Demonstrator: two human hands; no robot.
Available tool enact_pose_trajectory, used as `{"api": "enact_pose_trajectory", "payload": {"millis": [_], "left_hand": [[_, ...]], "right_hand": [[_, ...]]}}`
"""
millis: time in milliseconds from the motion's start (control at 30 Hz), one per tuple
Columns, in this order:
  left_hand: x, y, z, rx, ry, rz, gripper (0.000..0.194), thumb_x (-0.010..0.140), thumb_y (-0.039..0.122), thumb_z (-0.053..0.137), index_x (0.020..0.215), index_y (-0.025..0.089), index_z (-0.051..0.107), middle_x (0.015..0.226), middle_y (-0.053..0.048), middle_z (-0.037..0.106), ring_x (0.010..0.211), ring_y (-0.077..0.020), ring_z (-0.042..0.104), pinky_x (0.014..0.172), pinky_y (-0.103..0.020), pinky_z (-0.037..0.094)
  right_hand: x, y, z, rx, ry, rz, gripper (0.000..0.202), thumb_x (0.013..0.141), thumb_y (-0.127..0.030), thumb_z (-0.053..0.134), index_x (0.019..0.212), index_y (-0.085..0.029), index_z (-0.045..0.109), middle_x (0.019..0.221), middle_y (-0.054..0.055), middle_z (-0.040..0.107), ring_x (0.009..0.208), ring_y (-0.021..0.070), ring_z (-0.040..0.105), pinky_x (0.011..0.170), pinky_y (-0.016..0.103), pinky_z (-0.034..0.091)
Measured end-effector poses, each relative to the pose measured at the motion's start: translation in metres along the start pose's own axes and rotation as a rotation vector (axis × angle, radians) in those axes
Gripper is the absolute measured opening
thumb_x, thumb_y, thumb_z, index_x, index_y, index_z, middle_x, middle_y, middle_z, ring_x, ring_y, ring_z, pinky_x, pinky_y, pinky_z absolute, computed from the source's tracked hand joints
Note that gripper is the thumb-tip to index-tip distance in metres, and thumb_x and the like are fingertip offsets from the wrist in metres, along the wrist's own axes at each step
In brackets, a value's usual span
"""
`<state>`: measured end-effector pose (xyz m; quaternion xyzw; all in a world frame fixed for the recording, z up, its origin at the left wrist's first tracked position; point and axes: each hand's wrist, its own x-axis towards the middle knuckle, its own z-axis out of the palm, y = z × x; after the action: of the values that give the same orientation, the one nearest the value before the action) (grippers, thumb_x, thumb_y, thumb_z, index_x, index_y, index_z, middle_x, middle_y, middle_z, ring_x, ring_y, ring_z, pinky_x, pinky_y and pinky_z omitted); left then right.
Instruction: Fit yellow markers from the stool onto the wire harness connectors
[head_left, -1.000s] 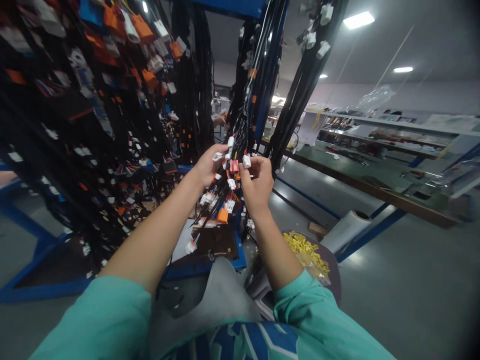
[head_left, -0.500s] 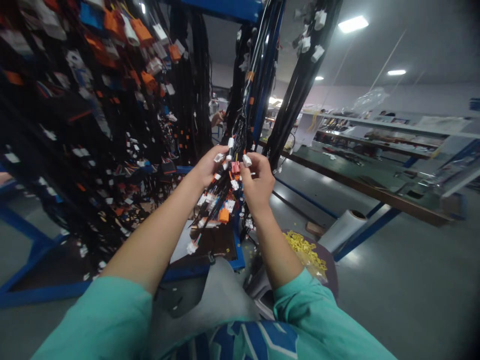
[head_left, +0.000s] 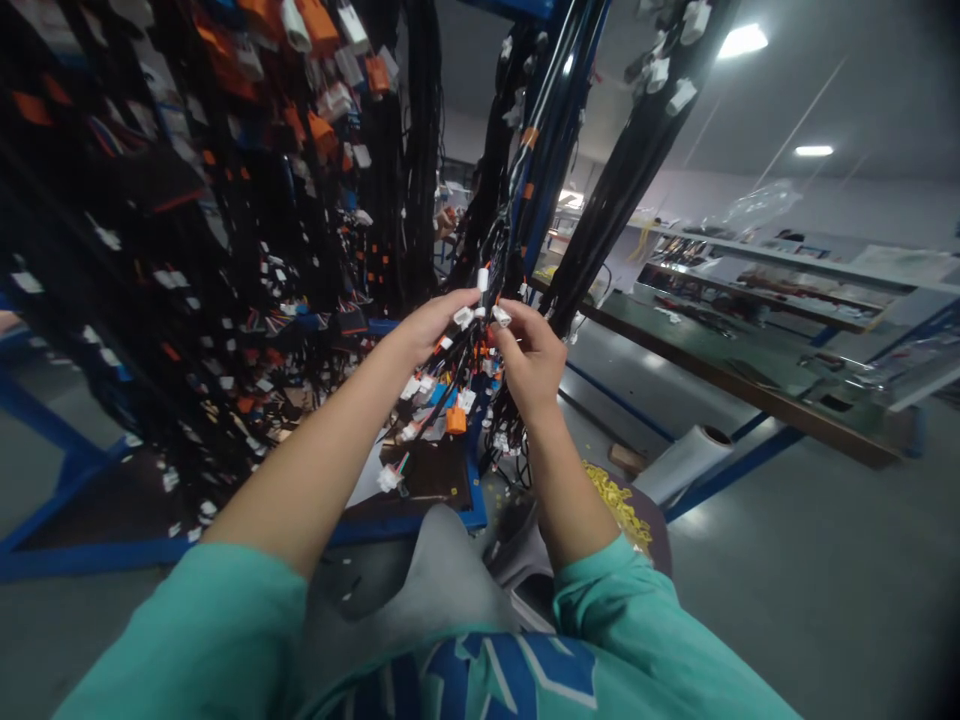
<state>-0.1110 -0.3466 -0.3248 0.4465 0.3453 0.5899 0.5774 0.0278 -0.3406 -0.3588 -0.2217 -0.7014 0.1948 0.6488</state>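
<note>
My left hand [head_left: 436, 325] pinches a white connector [head_left: 463, 317] at the end of the hanging black wire bundle [head_left: 491, 240]. Close on its right, my right hand [head_left: 534, 352] has thumb and fingers closed on another white connector [head_left: 501, 316]. An upright white connector [head_left: 483, 280] stands just above and between the fingertips. Below the hands hang more wire ends, with an orange connector [head_left: 456, 419] and a white connector cluster [head_left: 389, 478] among them. Part of a red connector shows beside my right thumb.
Thick black harnesses with white and orange connectors [head_left: 322, 135] hang from a blue frame at the left. A long workbench [head_left: 720, 365] runs along the right. Below it are a white roll [head_left: 686, 465] and a stool with yellow pieces [head_left: 619, 505].
The view has shifted, so the rack and hands appear further right. My hands are closer together, and the red connector between them is now mostly hidden.
</note>
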Motion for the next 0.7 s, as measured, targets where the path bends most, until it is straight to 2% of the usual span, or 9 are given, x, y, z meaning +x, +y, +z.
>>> {"api": "enact_pose_trajectory", "payload": {"millis": [133,300,433,567,633,700], "left_hand": [[0.000,0.002,-0.008,0.036,0.022,0.030,0.017,0.077,0.028,0.060,0.073,0.013,0.064,0.062,-0.003,0.065,0.053,-0.0131,0.059,0.061,-0.027,0.050],[-0.003,0.006,-0.012,0.052,0.044,0.087,0.013,0.078,0.022,0.059,0.069,0.013,0.064,0.060,-0.001,0.064,0.054,-0.0115,0.057,0.067,-0.027,0.048],[-0.002,0.009,-0.019,0.121,0.019,0.129,0.014,0.078,0.020,0.059,0.067,0.013,0.064,0.061,-0.001,0.063,0.055,-0.0108,0.056,0.061,-0.024,0.044],[-0.003,0.012,-0.027,0.193,0.042,0.120,0.017,0.079,0.023,0.059,0.065,0.014,0.060,0.058,0.000,0.061,0.053,-0.0107,0.054,0.059,-0.025,0.043],[-0.004,0.012,-0.030,0.214,0.029,0.116,0.015,0.079,0.026,0.059,0.069,0.014,0.060,0.061,-0.001,0.061,0.056,-0.0120,0.056,0.061,-0.027,0.043],[-0.006,0.012,-0.030,0.267,0.023,0.147,0.014,0.078,0.029,0.059,0.077,0.015,0.062,0.072,-0.003,0.065,0.066,-0.0150,0.059,0.067,-0.029,0.044]], "right_hand": [[0.002,0.003,0.006,-0.009,-0.037,0.000,0.025,0.081,-0.031,0.052,0.103,-0.028,0.065,0.104,0.001,0.067,0.087,0.0172,0.064,0.083,0.038,0.052],[0.006,0.006,0.016,-0.040,-0.076,-0.050,0.026,0.082,-0.029,0.052,0.104,-0.030,0.065,0.103,0.000,0.068,0.092,0.0176,0.064,0.085,0.038,0.052],[0.009,0.008,0.018,-0.112,-0.142,-0.127,0.025,0.081,-0.029,0.054,0.102,-0.028,0.067,0.092,0.001,0.070,0.080,0.0159,0.064,0.076,0.035,0.053],[0.017,0.014,0.011,-0.149,-0.287,-0.194,0.031,0.080,-0.022,0.050,0.108,-0.028,0.064,0.089,0.001,0.069,0.074,0.0142,0.063,0.068,0.032,0.053],[0.025,0.021,0.010,-0.201,-0.270,-0.270,0.040,0.080,-0.016,0.045,0.116,-0.029,0.059,0.096,0.002,0.067,0.082,0.0156,0.063,0.073,0.034,0.054],[0.034,0.028,0.012,-0.340,-0.226,-0.387,0.047,0.080,-0.015,0.045,0.124,-0.029,0.053,0.111,0.006,0.062,0.101,0.0200,0.059,0.086,0.040,0.050]]}}
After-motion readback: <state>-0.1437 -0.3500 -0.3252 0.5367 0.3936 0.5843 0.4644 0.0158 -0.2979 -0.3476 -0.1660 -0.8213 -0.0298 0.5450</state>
